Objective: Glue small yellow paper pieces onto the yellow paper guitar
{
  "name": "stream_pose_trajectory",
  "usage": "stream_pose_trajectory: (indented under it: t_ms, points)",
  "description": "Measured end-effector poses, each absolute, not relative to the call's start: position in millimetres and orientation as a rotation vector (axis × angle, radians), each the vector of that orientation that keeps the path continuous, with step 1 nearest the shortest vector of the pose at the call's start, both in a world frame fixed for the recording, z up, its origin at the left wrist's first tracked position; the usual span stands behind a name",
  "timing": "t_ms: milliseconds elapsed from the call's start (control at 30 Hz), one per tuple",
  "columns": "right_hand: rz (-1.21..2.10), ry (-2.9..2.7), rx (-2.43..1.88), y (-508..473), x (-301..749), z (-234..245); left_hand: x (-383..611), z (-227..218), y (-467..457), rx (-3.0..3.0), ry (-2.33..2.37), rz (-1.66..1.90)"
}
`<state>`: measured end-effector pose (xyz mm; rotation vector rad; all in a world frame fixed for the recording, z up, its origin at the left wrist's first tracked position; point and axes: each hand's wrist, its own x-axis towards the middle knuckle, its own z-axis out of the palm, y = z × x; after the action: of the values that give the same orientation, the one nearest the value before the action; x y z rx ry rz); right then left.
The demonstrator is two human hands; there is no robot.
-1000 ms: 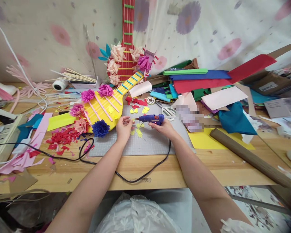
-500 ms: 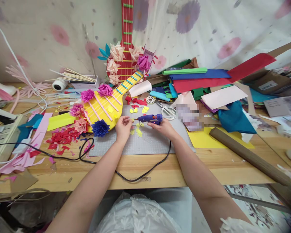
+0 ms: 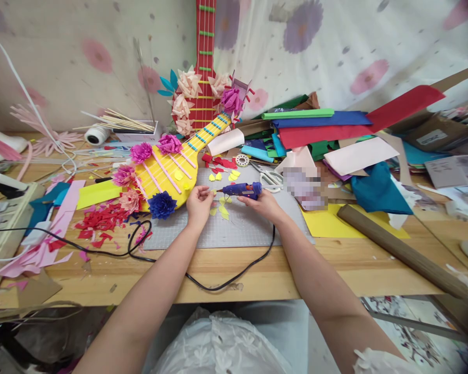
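Note:
My right hand (image 3: pixel 263 205) grips a blue hot glue gun (image 3: pixel 242 190), its nozzle pointing left. My left hand (image 3: pixel 198 202) pinches a small yellow paper petal (image 3: pixel 211 193) right at the nozzle tip. Both hands hover over a grey cutting mat (image 3: pixel 237 231). Several loose yellow petals (image 3: pixel 223 212) lie on the mat under the gun. Just left of my left hand lies a yellow paper guitar (image 3: pixel 171 174) trimmed with pink, magenta and blue paper flowers. The gun's black cord (image 3: pixel 203 283) loops off the table's front edge.
A red paper guitar (image 3: pixel 203 67) leans on the back wall. Stacked coloured paper sheets (image 3: pixel 327 130) fill the right. Scissors (image 3: pixel 271 178) lie beyond the gun. A brown cardboard tube (image 3: pixel 401 252) lies at the right. Red paper scraps (image 3: pixel 99 221) litter the left, near wooden skewers (image 3: pixel 120 120).
The glue gun's nozzle has closed in slightly on the petal held by my left hand. Otherwise both hands stay in place.

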<state>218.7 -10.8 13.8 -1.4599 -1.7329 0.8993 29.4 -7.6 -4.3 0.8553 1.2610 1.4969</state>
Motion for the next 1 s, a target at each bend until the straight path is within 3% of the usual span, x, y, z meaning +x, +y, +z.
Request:
stream_pose_trajectory:
  t_ms: [633, 800, 1000]
  points:
    - [0.934, -1.477, -1.483, -9.1, 215.2, 15.9, 30.1, -5.1, -9.2, 0.899, 1.239, 1.466]
    - [0.713, -1.191, -1.636, 6.1, 222.4, 7.4, 29.5, -6.8, -8.9, 0.915, 1.232, 1.45]
    - [0.432, -1.364, -1.887, 17.7, 222.0, 1.1, 29.6, 5.0, -16.8, 1.068, 1.203, 1.501]
